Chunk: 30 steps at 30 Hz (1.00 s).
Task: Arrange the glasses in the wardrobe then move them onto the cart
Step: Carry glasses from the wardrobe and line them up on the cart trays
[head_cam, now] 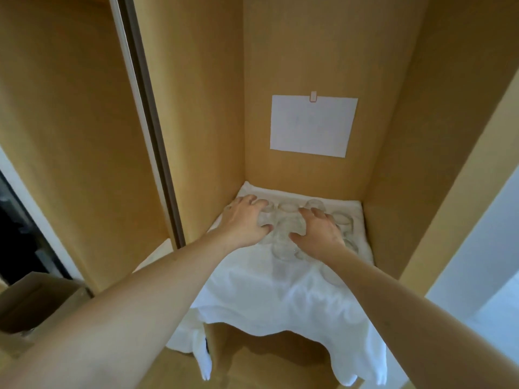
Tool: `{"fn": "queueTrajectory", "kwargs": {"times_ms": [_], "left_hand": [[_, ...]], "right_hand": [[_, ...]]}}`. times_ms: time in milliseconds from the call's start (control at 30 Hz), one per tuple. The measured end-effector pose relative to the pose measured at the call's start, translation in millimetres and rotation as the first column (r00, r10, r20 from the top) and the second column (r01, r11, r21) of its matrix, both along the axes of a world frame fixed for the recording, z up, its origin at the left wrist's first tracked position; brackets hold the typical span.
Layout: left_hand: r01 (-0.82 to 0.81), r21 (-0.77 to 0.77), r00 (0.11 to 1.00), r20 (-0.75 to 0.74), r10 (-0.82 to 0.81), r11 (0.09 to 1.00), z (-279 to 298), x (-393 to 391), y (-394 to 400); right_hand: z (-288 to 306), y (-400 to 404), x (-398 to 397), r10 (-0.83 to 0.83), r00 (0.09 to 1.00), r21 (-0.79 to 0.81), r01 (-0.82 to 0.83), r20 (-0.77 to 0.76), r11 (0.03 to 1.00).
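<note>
Clear, short glass tumblers (pixel 286 245) stand clustered on the white cloth (pixel 280 293) covering the tan wooden wardrobe shelf (pixel 306 172), from which I judge the arranging step in hand. My left hand (pixel 244 220) grasps a tumbler at ten o'clock of the cluster; my right hand (pixel 318 233) cups others at two o'clock. Next I would nudge them into rows without clinking; no cart shows.

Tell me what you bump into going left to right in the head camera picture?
Cardboard box → sliding door edge → left hand → right hand → wardrobe's right wall.
</note>
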State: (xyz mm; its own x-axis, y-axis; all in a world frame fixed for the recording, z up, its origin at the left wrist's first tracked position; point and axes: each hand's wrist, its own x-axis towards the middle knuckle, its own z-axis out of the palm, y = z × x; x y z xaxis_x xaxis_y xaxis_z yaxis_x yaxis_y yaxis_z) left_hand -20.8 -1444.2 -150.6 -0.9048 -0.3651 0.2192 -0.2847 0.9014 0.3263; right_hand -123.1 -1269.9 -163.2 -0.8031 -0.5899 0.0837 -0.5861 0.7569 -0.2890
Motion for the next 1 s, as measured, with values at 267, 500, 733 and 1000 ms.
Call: {"fn": "queueTrajectory", "kwargs": {"times_ms": [267, 500, 733, 1000], "left_hand": [[0.087, 0.021, 0.996, 0.017, -0.088, 0.996, 1, -56, -11], [0.114, 0.047, 0.987, 0.11, -0.119, 0.992, -9, -122, -29], [0.149, 0.058, 0.965, 0.21, -0.158, 0.987, -24, -180, -42], [0.165, 0.199, 0.85, 0.469, -0.242, 0.966, -37, -224, -48]], "right_hand": [[-4, -3, -45, -0.095, 0.995, -0.007, 0.095, -0.009, 0.995], [-11, -22, -104, -0.117, 0.993, -0.042, 0.118, 0.034, 0.992], [-23, -49, -146, -0.125, 0.986, 0.017, 0.124, 0.111, 0.992], [-27, -64, -170, -0.083, 0.977, 0.16, 0.051, 0.197, 0.986]]}}
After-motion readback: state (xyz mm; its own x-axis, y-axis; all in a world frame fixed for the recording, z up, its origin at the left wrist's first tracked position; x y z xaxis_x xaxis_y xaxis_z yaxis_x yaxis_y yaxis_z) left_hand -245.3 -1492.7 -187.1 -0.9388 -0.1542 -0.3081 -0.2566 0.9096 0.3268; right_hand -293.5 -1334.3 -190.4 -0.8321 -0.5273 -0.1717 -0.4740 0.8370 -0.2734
